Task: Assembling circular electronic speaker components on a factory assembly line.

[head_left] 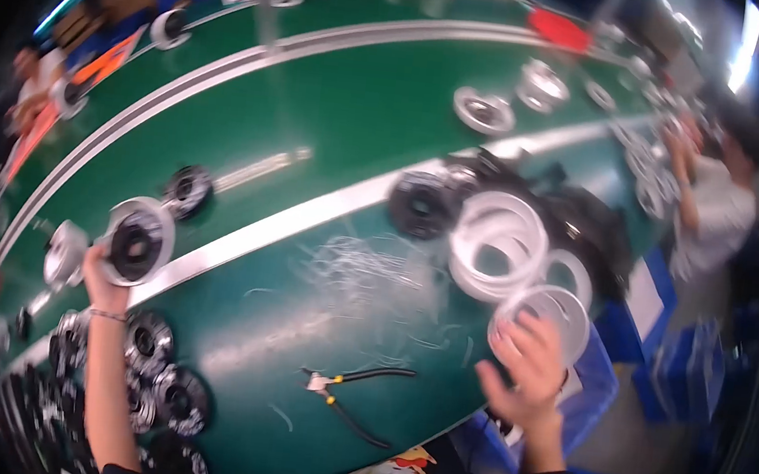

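My left hand (105,282) reaches to the conveyor's near edge. Its fingers close on the rim of a round white housing (157,230) with a black ribbed part inside. My right hand (527,373) is at the right, blurred, with its fingers spread over a whitish ring (577,323). Whether the fingertips touch that ring, I cannot tell. Behind it lie stacked white rings (457,261) and a black round part (422,204). Cutting pliers (320,382) with black and yellow handles lie spread on the green table (256,354).
Several black-and-silver round parts (182,399) crowd the left. Clear plastic offcuts (362,268) litter the table's middle. The green conveyor (339,94) carries other white housings (483,111). A blue bin (599,390) stands under the right edge. A co-worker (716,198) works at far right.
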The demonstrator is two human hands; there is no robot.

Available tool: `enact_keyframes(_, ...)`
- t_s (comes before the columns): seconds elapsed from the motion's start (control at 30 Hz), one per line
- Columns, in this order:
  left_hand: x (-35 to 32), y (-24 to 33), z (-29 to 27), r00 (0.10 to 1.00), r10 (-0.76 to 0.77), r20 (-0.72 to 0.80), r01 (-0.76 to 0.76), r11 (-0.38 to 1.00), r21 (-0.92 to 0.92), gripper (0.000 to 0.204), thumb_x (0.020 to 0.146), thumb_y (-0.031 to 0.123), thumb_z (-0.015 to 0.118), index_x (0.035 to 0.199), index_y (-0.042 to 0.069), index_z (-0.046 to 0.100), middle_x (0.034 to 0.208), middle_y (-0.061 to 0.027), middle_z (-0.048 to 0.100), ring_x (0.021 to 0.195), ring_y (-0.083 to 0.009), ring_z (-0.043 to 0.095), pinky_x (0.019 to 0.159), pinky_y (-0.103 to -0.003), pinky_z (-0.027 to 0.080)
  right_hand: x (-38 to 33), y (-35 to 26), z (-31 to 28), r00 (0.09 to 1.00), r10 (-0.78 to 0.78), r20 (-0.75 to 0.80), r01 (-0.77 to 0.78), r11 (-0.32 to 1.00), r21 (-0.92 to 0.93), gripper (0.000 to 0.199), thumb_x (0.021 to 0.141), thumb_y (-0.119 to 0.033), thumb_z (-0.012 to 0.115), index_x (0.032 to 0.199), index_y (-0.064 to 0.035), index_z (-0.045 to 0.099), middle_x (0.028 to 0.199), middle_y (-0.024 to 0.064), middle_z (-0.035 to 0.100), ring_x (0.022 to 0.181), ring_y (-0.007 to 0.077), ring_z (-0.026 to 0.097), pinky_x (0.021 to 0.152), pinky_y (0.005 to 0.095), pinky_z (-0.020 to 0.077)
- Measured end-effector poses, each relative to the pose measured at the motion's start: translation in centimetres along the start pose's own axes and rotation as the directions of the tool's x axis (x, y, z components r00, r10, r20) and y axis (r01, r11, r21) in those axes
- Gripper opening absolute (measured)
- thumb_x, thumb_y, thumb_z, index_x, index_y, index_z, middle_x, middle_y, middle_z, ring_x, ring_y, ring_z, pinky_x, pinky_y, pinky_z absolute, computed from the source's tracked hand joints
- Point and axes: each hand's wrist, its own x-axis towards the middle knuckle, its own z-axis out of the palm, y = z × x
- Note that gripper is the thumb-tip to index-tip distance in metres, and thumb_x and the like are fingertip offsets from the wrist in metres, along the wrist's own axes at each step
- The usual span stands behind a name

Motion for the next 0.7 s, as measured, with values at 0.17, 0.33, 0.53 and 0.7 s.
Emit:
enact_keyframes(0.17, 11.2, 1.4, -9.0, 0.986, -0.084, -0.146, 0.093, 0.994, 0.051, 0.033, 0.075, 0.019, 0.045, 0.100, -0.001, 0.054, 0.102, -0.0141, 0.060, 0.095, -0.0282, 0.059, 0.087, -0.042, 0.047, -3.5, 2.1, -7.4, 0.913, 0.257, 0.316, -0.188, 0.954, -0.232, 0.045, 0.053, -0.009, 0.072, 0.096, -0.0080, 0.059, 0.112, 0.0077, 0.054, 0.113, 0.0325, 0.043, 0.099, 0.0542, 0.0254)
enact_keyframes(0.33, 13.4, -3.5, -8.3, 0.947, 0.073, -0.314, 0.001, 0.973, 0.229, 0.018, 0.076, 0.019, 0.050, 0.084, 0.004, 0.055, 0.085, -0.0087, 0.061, 0.077, -0.0225, 0.059, 0.073, -0.034, 0.046, -6.6, 4.1, -7.3, 0.890, 0.232, 0.392, -0.102, 0.940, -0.325, 0.027, 0.061, -0.003, 0.065, 0.087, -0.0056, 0.060, 0.097, 0.0072, 0.059, 0.105, 0.0320, 0.048, 0.095, 0.0516, 0.0312)
enact_keyframes(0.53, 7.3, -4.2, 0.2, 0.499, 0.782, 0.374, -0.325, -0.231, 0.917, 0.029, 0.078, 0.014, 0.048, 0.101, -0.002, 0.055, 0.101, -0.0159, 0.057, 0.102, -0.0303, 0.051, 0.093, -0.040, 0.034, -5.9, 3.2, -6.4, 0.939, 0.143, 0.313, -0.086, 0.978, -0.190, 0.016, 0.063, 0.003, 0.062, 0.077, -0.0019, 0.059, 0.081, 0.0104, 0.060, 0.085, 0.0318, 0.056, 0.079, 0.0425, 0.0437)
enact_keyframes(0.7, 4.7, -4.4, 9.8, 0.642, 0.304, 0.704, -0.522, -0.500, 0.691, 0.034, 0.076, 0.021, 0.057, 0.103, 0.001, 0.056, 0.107, -0.0163, 0.057, 0.112, -0.0315, 0.046, 0.101, -0.052, 0.021, -6.0, -1.3, -5.6, 0.957, 0.161, -0.239, -0.205, 0.963, -0.173, 0.010, 0.068, 0.005, 0.059, 0.078, 0.0028, 0.057, 0.075, 0.0161, 0.059, 0.072, 0.0323, 0.058, 0.065, 0.0375, 0.0465)
